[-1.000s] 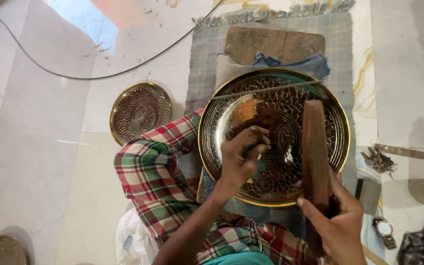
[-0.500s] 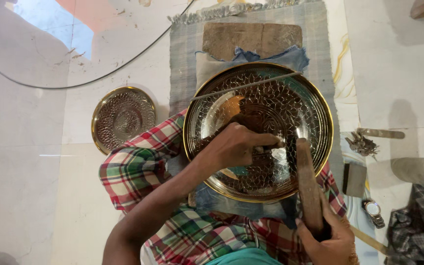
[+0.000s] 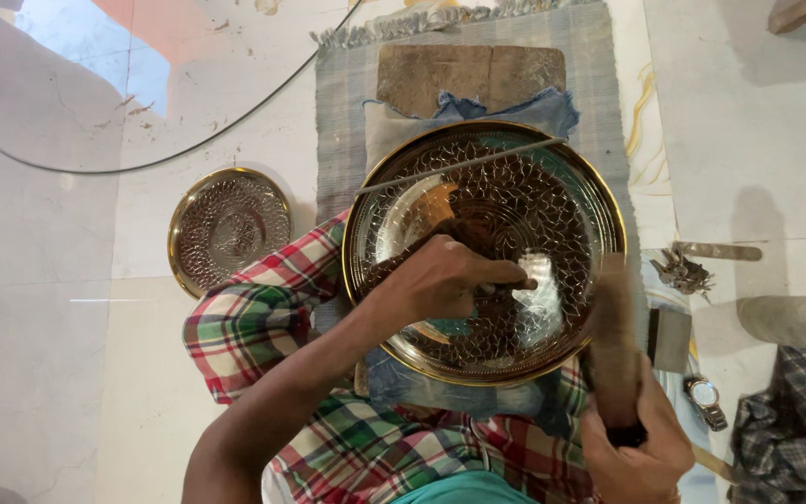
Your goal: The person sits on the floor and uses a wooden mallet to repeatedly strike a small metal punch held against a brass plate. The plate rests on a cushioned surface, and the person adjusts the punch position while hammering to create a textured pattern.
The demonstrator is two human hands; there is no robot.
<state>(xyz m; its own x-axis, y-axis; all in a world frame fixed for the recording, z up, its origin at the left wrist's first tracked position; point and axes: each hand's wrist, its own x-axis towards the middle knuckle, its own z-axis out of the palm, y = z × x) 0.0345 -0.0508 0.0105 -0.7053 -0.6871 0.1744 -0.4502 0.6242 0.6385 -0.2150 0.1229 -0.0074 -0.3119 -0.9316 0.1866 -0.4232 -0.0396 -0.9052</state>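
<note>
Two hands at work over one large round brass tray (image 3: 552, 177), patterned all over with a fine engraved mesh, propped on a checked cloth over the lap (image 3: 263, 327) and resting against blue fabric (image 3: 515, 110) at its far rim. Left hand (image 3: 440, 275) closed around a thin dark punch-like tool (image 3: 507, 285), tip pressed to the tray near its centre. Right hand (image 3: 641, 448) gripped tight on the handle of a wooden mallet (image 3: 613, 336), blurred by motion, so hard to tell whether touching the tool or just beside it. A slim metal rod (image 3: 459, 166) lying across the tray's upper half. Beneath, a striped grey mat (image 3: 338, 112) with a flat wooden block (image 3: 468, 75) at its far end. To the left, on the pale floor, a smaller engraved plate (image 3: 230, 224), well apart. To the right, a heap of small metal punches (image 3: 681, 273) and a wristwatch (image 3: 706, 397).
</note>
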